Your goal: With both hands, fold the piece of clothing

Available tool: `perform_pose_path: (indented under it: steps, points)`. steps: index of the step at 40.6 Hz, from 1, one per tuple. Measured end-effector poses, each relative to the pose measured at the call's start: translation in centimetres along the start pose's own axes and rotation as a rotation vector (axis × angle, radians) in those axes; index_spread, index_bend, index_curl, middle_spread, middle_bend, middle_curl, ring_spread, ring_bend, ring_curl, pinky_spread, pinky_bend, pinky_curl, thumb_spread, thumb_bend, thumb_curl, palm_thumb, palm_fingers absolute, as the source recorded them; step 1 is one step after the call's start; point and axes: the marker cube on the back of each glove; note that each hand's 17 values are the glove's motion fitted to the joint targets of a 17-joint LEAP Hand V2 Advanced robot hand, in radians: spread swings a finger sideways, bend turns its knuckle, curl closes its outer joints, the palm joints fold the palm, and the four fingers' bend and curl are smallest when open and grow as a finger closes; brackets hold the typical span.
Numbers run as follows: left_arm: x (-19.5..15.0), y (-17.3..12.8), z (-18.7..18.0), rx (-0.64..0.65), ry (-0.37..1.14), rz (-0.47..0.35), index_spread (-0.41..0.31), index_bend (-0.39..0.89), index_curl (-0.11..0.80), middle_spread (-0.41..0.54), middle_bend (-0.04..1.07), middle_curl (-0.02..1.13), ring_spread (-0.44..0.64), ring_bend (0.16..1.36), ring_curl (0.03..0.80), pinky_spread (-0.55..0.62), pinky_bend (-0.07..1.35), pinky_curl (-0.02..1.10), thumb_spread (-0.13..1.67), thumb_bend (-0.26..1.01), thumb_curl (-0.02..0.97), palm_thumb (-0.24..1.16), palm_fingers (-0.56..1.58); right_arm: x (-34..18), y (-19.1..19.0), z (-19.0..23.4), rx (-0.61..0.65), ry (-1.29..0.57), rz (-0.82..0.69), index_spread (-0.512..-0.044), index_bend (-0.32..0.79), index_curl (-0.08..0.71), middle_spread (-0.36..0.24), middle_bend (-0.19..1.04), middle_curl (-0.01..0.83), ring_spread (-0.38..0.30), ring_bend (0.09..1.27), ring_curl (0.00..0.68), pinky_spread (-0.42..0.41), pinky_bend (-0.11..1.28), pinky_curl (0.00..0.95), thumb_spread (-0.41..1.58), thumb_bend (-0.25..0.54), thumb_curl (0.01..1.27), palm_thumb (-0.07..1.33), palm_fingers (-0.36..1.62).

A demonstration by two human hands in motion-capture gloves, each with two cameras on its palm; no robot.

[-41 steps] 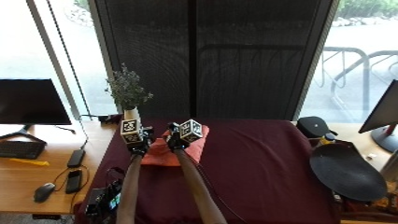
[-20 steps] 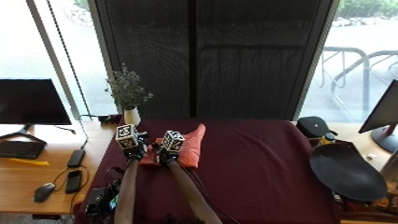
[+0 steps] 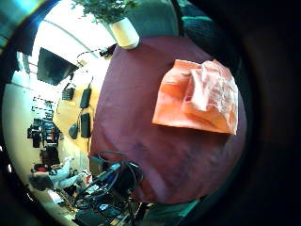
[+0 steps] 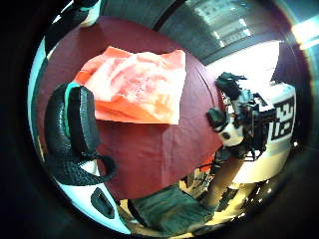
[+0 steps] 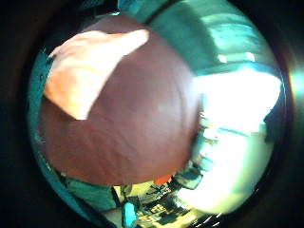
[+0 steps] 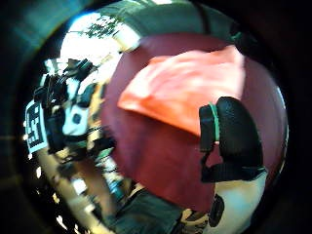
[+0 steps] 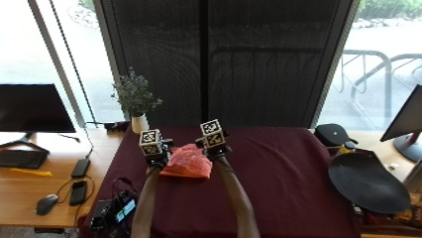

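Outside view: my hands have pulled back toward me vs. a sec ago. Left hand (image 7: 155,157) and right hand (image 7: 215,150) now sit either side of the orange garment (image 7: 188,163), at its far corners. It lies bunched into a small packet on the maroon surface (image 7: 290,188), near the left end, not far from the white vase (image 7: 139,124) w/ the dried sprig.

Palm views: garment lies flat, layered, one paler panel folded over the top (image 3: 211,94); both palms look down on it from above w/ surface showing between, so I judge neither hand holds cloth. Left thumb (image 4: 75,124) and right thumb (image 6: 234,131) show curved, hanging free, pinching nothing; other digits out of view. Grip reads as let go, both sides.

Meaning: prob. a fold just finished and released. Packet looks compact but edges are uneven, so maybe one more fold or a smoothing pass left.
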Motion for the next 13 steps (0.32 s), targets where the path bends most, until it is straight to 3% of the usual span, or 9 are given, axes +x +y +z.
perform_pose_path:
  steps: [4,8,13]
  points:
    - [2.6,1.1,-1.2,0.012,0.032,0.057,-0.115,0.14,0.347,-0.062,0.20,0.43,0.16,0.47,0.326,0.36,0.31,0.32,1.51,0.11,0.297,0.49,0.43,4.9,1.0,-1.6,0.130,0.192,0.161,-0.265,0.29,0.348,0.033,0.22,0.329,0.076,0.26,0.337,0.215,0.46,0.297,1.30,-0.046,0.46,0.80,0.36]
    - [4.1,1.4,-1.5,0.031,-0.007,0.071,-0.115,0.14,0.345,-0.063,0.20,0.43,0.16,0.47,0.327,0.36,0.31,0.33,1.51,0.10,0.298,0.49,0.43,8.3,1.8,-2.8,0.267,0.196,0.232,-0.286,0.27,0.357,0.033,0.19,0.328,0.099,0.23,0.322,0.237,0.45,0.294,1.35,-0.027,0.44,0.75,0.34]
    - [4.8,0.2,-0.2,0.045,-0.046,0.089,-0.115,0.13,0.341,-0.065,0.20,0.43,0.16,0.47,0.328,0.36,0.31,0.33,1.50,0.09,0.297,0.48,0.43,10.6,3.6,-4.0,0.306,0.164,0.305,-0.297,0.25,0.364,0.033,0.18,0.326,0.115,0.19,0.309,0.261,0.43,0.291,1.39,-0.013,0.42,0.73,0.34]
